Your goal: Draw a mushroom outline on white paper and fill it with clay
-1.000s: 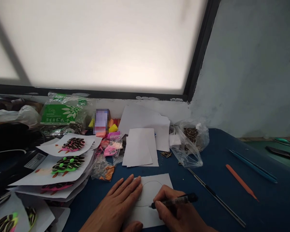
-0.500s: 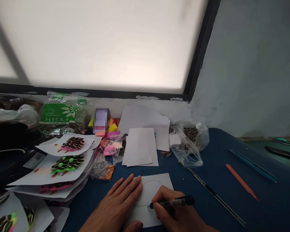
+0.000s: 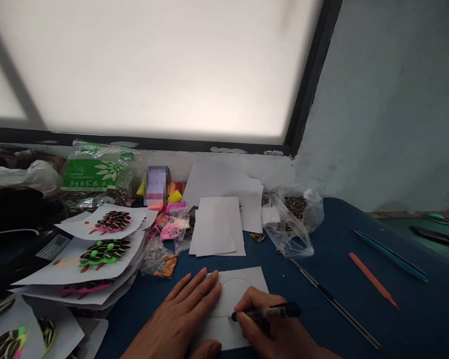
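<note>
White paper, a single blank-edged sheet (image 3: pixel 228 336), lies on the dark blue tabletop (image 3: pixel 340 224) right in front of the person, with a thin, rounded outline (image 3: pixel 236 278) drawn on it. The left hand (image 3: pixel 189 314) rests palm down over the sheet's left part, its fingers stretched out straight and close together, the thumb spread away near the lower edge; it grips nothing and covers some of the drawing. The right hand (image 3: pixel 267 324) is curled, thumb and fingers closed around a black, cylindrical pen (image 3: pixel 275 311), which slants low with its tip at the bottom of the outline. Whether the tip touches the paper is too small to tell.

Just beyond the sheet lie overlapping white rectangular papers (image 3: pixel 213 227), with a clear plastic bag of striped seeds (image 3: pixel 295 209) to their right. Left of them are small clear packets of pink and orange material (image 3: pixel 172 229), then a pile of white cards (image 3: pixel 130 252) bearing seed-covered figures in pink and green. To the right of the right hand, well spread out, are a slim silver rod with a black section (image 3: pixel 333 301), a flat orange pointed tool (image 3: pixel 372 279) and long blue tweezers (image 3: pixel 392 257).
</note>
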Action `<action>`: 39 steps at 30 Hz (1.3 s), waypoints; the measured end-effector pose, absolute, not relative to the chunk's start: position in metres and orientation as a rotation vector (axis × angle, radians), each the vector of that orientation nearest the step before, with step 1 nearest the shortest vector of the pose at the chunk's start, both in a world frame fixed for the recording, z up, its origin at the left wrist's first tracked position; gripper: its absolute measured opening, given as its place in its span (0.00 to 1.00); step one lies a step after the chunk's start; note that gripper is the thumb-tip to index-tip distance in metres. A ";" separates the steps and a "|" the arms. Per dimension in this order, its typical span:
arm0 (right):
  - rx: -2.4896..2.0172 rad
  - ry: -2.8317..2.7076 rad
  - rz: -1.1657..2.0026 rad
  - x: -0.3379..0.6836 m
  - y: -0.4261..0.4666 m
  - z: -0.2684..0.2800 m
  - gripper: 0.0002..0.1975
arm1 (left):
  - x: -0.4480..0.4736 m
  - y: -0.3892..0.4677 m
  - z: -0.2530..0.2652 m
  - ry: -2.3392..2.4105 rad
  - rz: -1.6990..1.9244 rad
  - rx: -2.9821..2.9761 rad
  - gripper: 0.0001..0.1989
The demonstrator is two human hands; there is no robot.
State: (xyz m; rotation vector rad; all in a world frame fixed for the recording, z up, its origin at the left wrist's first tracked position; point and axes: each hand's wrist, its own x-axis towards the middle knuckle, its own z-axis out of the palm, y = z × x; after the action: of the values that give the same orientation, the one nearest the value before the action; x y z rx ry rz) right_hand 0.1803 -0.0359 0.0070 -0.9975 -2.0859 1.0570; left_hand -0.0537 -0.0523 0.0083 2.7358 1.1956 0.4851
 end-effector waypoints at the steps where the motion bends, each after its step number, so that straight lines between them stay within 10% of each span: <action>1: -0.999 -2.089 1.051 0.180 -0.036 0.007 0.11 | -0.054 -0.052 0.008 1.195 0.481 2.734 0.33; 39: -1.016 -2.060 1.092 0.178 -0.037 0.013 0.09 | -0.056 -0.050 0.000 1.183 0.501 2.761 0.35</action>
State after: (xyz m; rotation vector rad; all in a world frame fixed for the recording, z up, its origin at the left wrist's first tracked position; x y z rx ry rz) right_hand 0.1776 -0.0371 0.0134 -1.0156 -2.0603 1.0923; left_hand -0.0558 -0.0501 0.0002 2.7611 1.1831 0.5005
